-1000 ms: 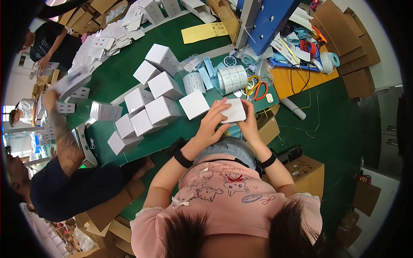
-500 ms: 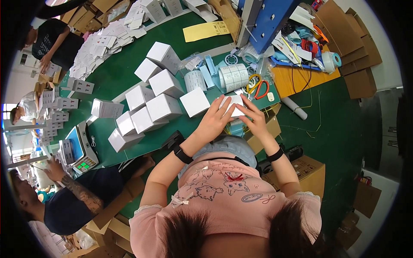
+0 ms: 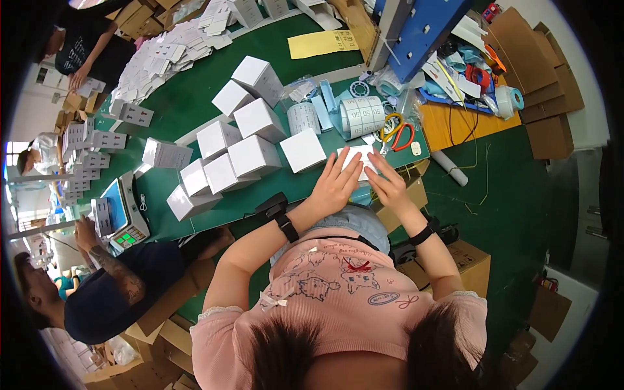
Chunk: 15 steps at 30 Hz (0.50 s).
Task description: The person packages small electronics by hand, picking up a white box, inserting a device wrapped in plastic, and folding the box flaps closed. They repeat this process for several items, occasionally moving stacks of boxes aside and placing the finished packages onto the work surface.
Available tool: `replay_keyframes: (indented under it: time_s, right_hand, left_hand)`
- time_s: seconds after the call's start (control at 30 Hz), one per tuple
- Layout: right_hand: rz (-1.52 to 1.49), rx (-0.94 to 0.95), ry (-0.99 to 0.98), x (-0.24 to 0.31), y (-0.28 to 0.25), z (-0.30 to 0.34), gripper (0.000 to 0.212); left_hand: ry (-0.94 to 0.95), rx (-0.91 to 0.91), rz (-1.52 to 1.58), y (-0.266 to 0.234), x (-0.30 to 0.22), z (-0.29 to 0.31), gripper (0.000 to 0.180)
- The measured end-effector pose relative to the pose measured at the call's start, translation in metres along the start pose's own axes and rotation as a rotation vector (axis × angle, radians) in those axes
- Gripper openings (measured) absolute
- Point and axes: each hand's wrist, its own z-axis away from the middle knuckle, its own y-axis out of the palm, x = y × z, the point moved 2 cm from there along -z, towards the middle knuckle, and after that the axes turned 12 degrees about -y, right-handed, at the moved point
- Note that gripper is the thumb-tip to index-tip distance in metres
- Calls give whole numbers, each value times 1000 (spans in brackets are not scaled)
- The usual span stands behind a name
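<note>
A small white box [image 3: 355, 154] lies at the near edge of the green table, partly covered by my fingers. My left hand [image 3: 333, 186] reaches over its left side with fingers stretched out flat. On its right side, the extended fingers of my right hand [image 3: 392, 186] rest at the edge, a little apart. Neither hand wraps round the box. Just left of it stands a larger white box [image 3: 303, 151]. Beyond my hands are a roll of printed labels [image 3: 362, 117], a second label roll [image 3: 303, 118] and scissors with red and yellow handles [image 3: 398, 133].
Several white boxes [image 3: 253, 158] stand grouped on the left of the table [image 3: 260, 203]. A weighing scale [image 3: 123, 211] and two co-workers are further left. A blue metal post [image 3: 429, 39] rises at the back beside a blue tray [image 3: 448, 101] of supplies. Cartons [image 3: 468, 263] stand below right.
My fingers have straightened and lie flatter over the small white box. The whole view has shifted slightly. The tattooed co-worker's hand has moved to the box by the scale.
</note>
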Motion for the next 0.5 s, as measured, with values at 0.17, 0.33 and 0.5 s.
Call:
replay_keyframes:
  time_s: [0.17, 0.33, 0.5]
  right_hand:
    - [-67, 67, 4, -2, -4, -3, 40]
    - [-100, 32, 86, -9, 2, 6, 39]
    - [-103, -17, 96, -4, 7, 7, 39]
  left_hand:
    - [18, -38, -59, 6, 5, 7, 54]
    - [-81, -58, 342, 6, 9, 4, 44]
    - [-69, -122, 592, 4, 16, 10, 23]
